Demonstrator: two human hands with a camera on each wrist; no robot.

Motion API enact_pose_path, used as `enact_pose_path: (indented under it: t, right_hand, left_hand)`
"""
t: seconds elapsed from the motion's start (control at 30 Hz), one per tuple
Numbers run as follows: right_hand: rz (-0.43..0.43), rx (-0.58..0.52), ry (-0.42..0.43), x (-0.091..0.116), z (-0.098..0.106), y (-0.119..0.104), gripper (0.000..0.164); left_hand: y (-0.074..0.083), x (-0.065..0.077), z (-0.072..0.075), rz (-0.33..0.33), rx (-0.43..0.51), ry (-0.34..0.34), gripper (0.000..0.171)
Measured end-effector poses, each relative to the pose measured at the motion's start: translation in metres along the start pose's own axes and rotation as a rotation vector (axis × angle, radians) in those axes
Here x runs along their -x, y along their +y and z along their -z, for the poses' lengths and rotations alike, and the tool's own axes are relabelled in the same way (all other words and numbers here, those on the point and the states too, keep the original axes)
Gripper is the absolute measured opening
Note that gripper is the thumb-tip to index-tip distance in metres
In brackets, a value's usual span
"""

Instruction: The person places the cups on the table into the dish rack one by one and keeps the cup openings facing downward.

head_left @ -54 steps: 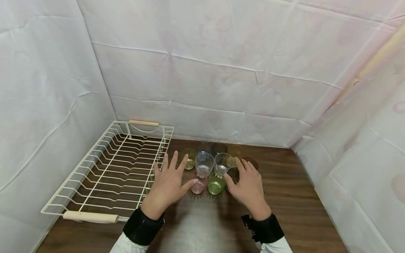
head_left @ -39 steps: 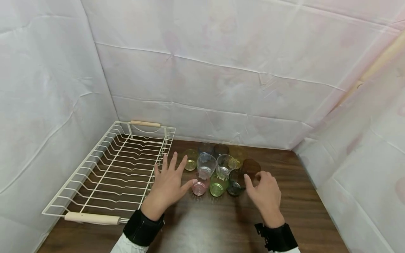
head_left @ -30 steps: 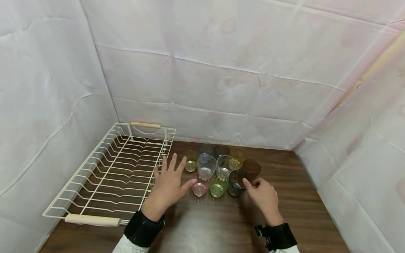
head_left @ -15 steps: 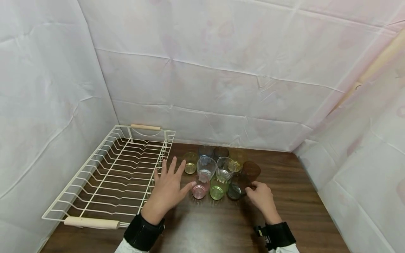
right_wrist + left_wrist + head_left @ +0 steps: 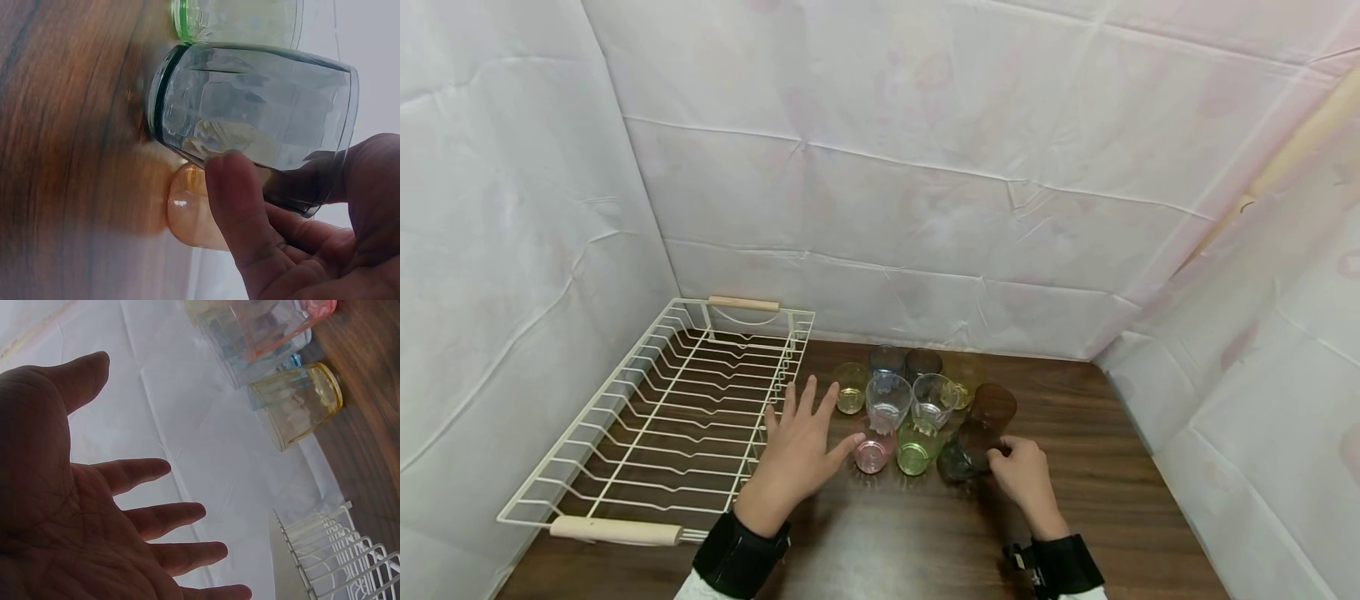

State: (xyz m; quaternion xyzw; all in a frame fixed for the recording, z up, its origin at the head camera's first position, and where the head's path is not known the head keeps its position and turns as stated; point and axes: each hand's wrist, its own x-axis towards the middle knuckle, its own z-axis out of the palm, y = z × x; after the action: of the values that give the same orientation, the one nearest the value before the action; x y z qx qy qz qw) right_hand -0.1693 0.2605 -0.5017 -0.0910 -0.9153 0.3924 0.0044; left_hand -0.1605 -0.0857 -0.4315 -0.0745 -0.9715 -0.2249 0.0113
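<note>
My right hand point(image 5: 1024, 479) pinches the rim of a dark grey glass tumbler point(image 5: 964, 452) in the front row. The tumbler leans right; in the right wrist view, thumb and fingers hold the grey tumbler's wall point(image 5: 244, 94) near its open end. A brown tumbler point(image 5: 995, 404) stands just behind it, a green tumbler point(image 5: 916, 450) to its left. My left hand point(image 5: 796, 458) hovers with straight, spread fingers between the dish rack and a pink tumbler point(image 5: 872, 450), holding nothing. A yellow tumbler point(image 5: 300, 403) appears beyond that hand in the left wrist view.
A white wire dish rack point(image 5: 658, 408) with wooden handles stands on the left of the wooden table point(image 5: 1112, 483). Clear tumblers point(image 5: 889, 400), a blue one point(image 5: 886, 360) and other tinted ones cluster behind the front row. White sheets point(image 5: 880, 167) enclose the back and sides.
My right hand has moved from over the middle of the cluster to the grey tumbler's right side and gripped its rim. The grey tumbler now tilts rightward. My left hand has barely moved.
</note>
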Motion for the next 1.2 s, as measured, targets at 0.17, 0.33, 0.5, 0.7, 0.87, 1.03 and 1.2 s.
enact_pose_path:
  t: [0.17, 0.33, 0.5, 0.7, 0.87, 1.03, 1.2]
  right_hand:
    - [-0.01, -0.032, -0.008, 0.001, 0.001, 0.003, 0.024]
    - [-0.021, -0.059, -0.006, 0.004, 0.003, 0.005, 0.026]
    - [-0.062, -0.132, 0.017, 0.012, 0.008, 0.003, 0.025]
    - [-0.104, -0.224, 0.028, 0.021, 0.017, -0.006, 0.026]
    - [-0.144, -0.405, 0.004, 0.022, 0.019, -0.013, 0.028]
    - [-0.178, -0.698, -0.059, 0.025, 0.011, -0.018, 0.033]
    - [-0.181, -0.83, -0.076, 0.032, 0.0, -0.027, 0.036]
  left_hand:
    - [0.0, 0.0, -0.001, -0.004, -0.011, 0.005, 0.087]
    - [0.001, 0.001, -0.004, -0.005, 0.01, -0.001, 0.087]
    - [0.002, 0.002, -0.006, -0.02, 0.023, -0.011, 0.088]
    - [0.005, 0.002, -0.006, -0.041, 0.05, -0.032, 0.091]
    - [0.008, 0.002, -0.004, -0.074, 0.11, -0.048, 0.09]
    - [0.013, 0.001, -0.007, -0.157, 0.224, -0.08, 0.088]
    - [0.021, 0.004, -0.011, -0.245, 0.358, -0.099, 0.089]
